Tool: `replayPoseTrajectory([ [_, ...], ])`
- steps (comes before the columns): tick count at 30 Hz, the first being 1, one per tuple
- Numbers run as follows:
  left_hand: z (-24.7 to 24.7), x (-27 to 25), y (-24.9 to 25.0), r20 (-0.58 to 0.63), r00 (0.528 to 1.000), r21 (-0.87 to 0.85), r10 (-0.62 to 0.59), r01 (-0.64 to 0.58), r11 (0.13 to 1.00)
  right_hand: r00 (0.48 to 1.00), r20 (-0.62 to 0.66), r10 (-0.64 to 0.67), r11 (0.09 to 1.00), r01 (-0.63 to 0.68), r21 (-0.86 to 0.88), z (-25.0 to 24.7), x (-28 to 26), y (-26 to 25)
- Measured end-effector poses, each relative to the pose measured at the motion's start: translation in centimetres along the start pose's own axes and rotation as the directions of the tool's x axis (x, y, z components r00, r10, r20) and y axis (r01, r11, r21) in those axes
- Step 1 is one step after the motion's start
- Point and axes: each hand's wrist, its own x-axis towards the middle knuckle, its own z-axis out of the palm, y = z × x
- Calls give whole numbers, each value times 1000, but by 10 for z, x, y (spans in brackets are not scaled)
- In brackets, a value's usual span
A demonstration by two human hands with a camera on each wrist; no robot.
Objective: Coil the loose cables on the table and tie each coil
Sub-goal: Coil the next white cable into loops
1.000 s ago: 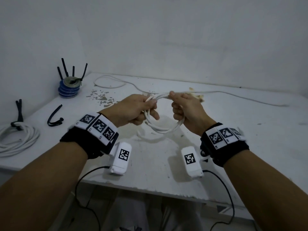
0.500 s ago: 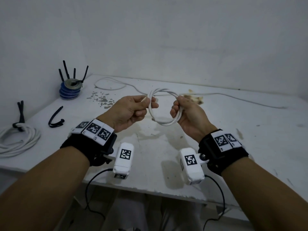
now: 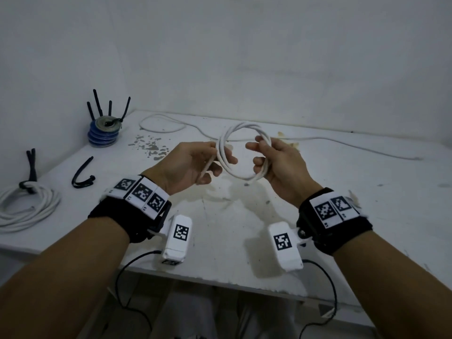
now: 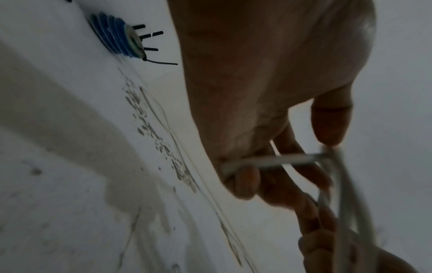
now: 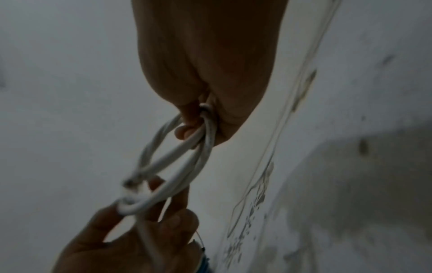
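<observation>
While both hands hold it above the table [image 3: 367, 216], the white cable coil [image 3: 242, 152] hangs in the air between them, a small ring of a few turns; the right hand [image 3: 281, 165] has its fingers curled round the right side of the ring, and the left hand [image 3: 193, 165] pinches the left side between thumb and fingers, with a short straight end of cable running back across its palm; the left wrist view shows that end caught under the curled fingers [image 4: 247, 182]. No tie is on this coil yet, so I judge the winding nearly done and the binding still ahead; the loose black tie [image 3: 82, 176] lies well apart to the left, near the finished coil [image 3: 27, 209] that already wears one. Trouble would come from letting go; a stiff cable springs, and if either hand frees itself to reach for the tie, the turns may open and slide apart; the short end could slip from the palm and undo the last turn. Another long white cable [image 3: 330, 145] lies on the table behind, just beyond the hands; lowering the ring carelessly might snag it.
</observation>
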Motion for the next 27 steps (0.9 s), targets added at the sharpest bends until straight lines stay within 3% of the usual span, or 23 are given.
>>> replayPoseTrajectory([
  [3, 2, -2, 3, 111, 992, 60, -50, 44, 997, 984, 169, -47, 970, 85, -226, -1, -3, -12],
  [7, 15, 4, 11, 90, 995, 2, -32, 32, 999, 931, 355, -88, 809, 274, -519, 10, -7, -24],
  [11, 20, 8, 10, -12, 999, -123, -40, 38, 992, 948, 275, -161, 659, 311, -684, 15, -7, -22],
  [15, 20, 6, 2, -29, 1000, -129, 9, -13, 992, 982, 188, 10, 572, 149, -807, 11, -10, -20],
  [19, 12, 6, -3, -97, 994, -296, 56, -82, 952, 982, 179, 53, 487, 131, -864, 1, -9, -16],
  [23, 2, 0, 0, -75, 997, -374, -3, -25, 927, 975, 192, -108, 365, 218, -905, -7, -5, -12],
  [27, 1, -2, 9, -32, 988, -210, -149, 139, 968, 894, 388, -227, 106, 418, -902, -3, 1, -14],
])
